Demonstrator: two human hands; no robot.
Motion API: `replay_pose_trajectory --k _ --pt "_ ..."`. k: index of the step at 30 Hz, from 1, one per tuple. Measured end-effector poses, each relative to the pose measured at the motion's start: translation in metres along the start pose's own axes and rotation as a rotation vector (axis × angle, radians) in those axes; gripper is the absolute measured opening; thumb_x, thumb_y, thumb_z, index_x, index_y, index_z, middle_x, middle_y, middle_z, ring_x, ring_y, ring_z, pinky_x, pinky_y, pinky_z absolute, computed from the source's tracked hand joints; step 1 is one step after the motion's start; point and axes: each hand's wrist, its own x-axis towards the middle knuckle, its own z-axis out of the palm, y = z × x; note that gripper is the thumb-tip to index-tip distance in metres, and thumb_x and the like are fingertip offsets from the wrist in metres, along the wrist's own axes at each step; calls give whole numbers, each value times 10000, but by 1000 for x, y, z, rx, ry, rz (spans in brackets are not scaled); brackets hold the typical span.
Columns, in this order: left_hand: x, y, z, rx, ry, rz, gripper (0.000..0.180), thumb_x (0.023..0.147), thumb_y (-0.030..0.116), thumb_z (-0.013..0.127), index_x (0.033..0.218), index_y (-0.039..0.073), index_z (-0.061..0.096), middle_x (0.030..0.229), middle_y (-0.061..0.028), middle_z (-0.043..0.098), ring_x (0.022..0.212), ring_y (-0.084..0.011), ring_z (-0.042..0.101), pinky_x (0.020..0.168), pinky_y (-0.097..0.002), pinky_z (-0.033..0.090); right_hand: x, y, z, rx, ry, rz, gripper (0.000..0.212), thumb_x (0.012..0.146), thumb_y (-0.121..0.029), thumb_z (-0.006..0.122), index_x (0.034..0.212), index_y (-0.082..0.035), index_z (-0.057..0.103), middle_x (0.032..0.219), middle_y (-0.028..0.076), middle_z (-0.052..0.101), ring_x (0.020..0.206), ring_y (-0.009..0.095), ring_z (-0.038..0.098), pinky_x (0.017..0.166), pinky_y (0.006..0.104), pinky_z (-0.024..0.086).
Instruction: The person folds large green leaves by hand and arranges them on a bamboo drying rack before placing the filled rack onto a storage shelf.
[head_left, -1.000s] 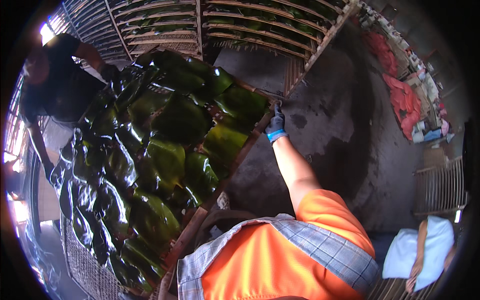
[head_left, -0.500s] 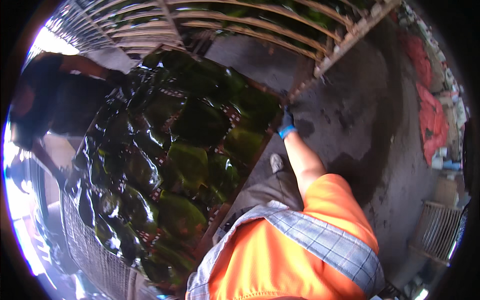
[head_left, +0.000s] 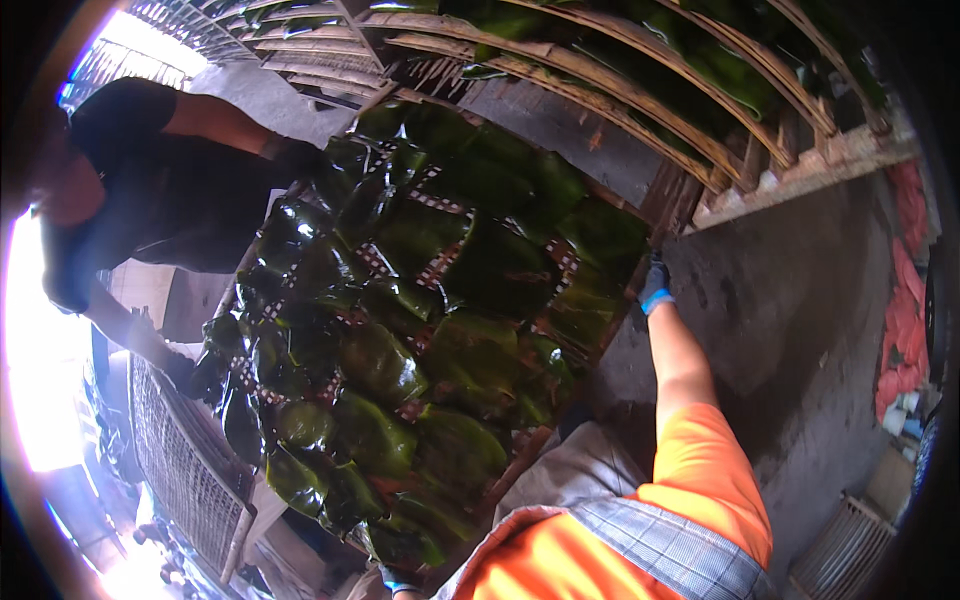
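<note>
A large framed lattice tray (head_left: 625,330), covered with glossy, wet, dark-green leaf-like sheets (head_left: 470,345), spans the middle of the head view. My right hand (head_left: 655,280), in a dark glove with a blue cuff, is closed on its frame near the right corner. Low in the picture, my left hand (head_left: 400,578) grips the near corner; its fingers are mostly hidden. Across the tray, a co-worker in dark clothing (head_left: 190,190) has one gloved hand (head_left: 295,160) at the far-left edge and another hand (head_left: 180,370) at the left corner.
Slatted wooden racks (head_left: 560,75) bearing more green sheets stand at the far side, with a pale beam (head_left: 810,185) along their end. A mesh panel (head_left: 185,455) leans at the left. Red cloth (head_left: 903,330) lies at the right, above a slatted frame (head_left: 845,550).
The tray, my right hand and the co-worker now appear farther right as the view has shifted. My left hand has come into sight at the lower edge. The far racks fill more of the picture.
</note>
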Motion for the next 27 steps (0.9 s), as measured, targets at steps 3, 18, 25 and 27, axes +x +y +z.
replay_pose_trajectory --k 3,18,25,27 --pt "-3 -24 -10 135 -15 58 425 806 343 525 1157 105 545 1095 -100 599 993 -295 573 813 -446 465 -4 -11 -12 4 30 -33 520 834 -587 524 1043 -121 623 982 -4 602 896 175 532 816 345 423" --pt "-22 -27 -13 913 -282 1187 405 774 314 568 1117 100 576 1054 -99 623 968 -299 595 787 -448 484 -191 -38 -36 217 54 203 674 892 -563 350 1354 -74 378 1330 154 470 1216 327 440 1055 474 294" --pt "5 152 139 638 -82 1605 369 735 238 529 1096 200 593 810 -94 624 715 -290 602 637 -445 462 -357 -12 -247 143 75 546 653 910 -560 300 1416 -148 280 1473 91 260 1346 290 252 1101 457 178" --pt "12 220 189 509 -99 1569 404 761 231 507 1160 219 571 830 -92 615 756 -293 583 689 -436 444 -401 -13 -285 332 187 631 609 935 -530 235 1436 -184 251 1512 81 179 1384 306 169 1117 465 112"
